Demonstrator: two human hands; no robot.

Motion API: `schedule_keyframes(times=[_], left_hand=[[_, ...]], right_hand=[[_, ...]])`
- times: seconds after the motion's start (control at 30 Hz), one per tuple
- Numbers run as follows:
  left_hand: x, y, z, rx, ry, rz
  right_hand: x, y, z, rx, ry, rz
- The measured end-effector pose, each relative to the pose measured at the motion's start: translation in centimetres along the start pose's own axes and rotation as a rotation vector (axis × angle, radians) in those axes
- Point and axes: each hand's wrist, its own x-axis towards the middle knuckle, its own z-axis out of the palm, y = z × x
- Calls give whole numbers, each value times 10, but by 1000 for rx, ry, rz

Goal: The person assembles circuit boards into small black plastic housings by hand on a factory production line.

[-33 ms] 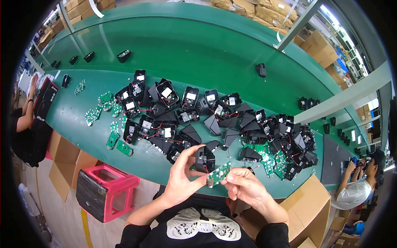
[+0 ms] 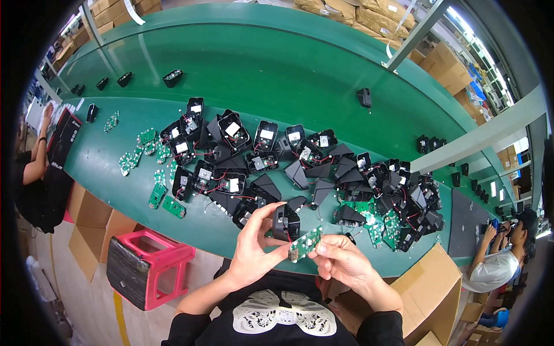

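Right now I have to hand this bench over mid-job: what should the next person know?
Left hand: holds a black housing.
Right hand: pinches a green circuit board just beside and below that housing.
On the green bench: a pile of black housings and loose green boards.
Done: board brought up to the housing.
Left: board not yet seated; the pile remains.

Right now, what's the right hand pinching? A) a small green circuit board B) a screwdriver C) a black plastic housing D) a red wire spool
A: the right hand pinches the small green circuit board by its end, while the left hand holds the black housing.
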Motion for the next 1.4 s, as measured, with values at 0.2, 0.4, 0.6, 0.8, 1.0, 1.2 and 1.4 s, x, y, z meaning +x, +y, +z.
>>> schedule_keyframes(times=[0.2,0.4,0.6,0.8,1.0,1.2,1.4], left_hand=[[1,0,1,-5,-6,-17],[3,0,2,8,9,19],[3,-2,1,-22,9,33],[2,-2,0,-43,9,41],[3,0,3,-48,25,39],[4,1,5,29,47,80],[4,1,5,26,45,89]], right_hand=[[-1,1,1,67,-70,-1],[-1,3,4,57,-47,5],[-1,2,3,33,-36,21],[-2,2,5,20,-14,27],[-2,2,7,3,18,27],[-3,3,8,14,18,25],[-2,4,8,14,35,36]])
